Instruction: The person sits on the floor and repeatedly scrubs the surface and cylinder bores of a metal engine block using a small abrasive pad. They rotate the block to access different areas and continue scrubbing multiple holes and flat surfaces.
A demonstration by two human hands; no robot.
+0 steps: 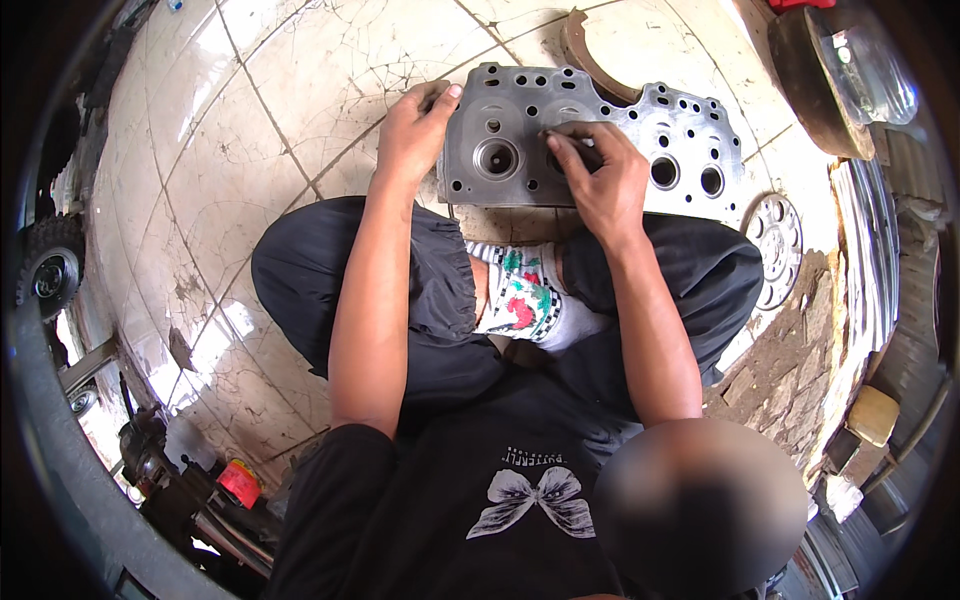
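A grey metal engine cylinder head lies on the tiled floor in front of my crossed legs. Round ports and many small bolt holes mark its upper face. At its far left corner, my left hand is closed on the edge, thumb on top and the other fingers partly hidden. My right hand is over the middle of the face, its darkened fingers curled and pinched together against the metal. Whatever those fingers hold, if anything, is hidden beneath them. An open port shows between my two hands.
Behind the cylinder head lies a curved brown metal piece. A round metal disc with holes rests to the right. At the far right is a clear plastic container. Machinery and a red can stand at the lower left.
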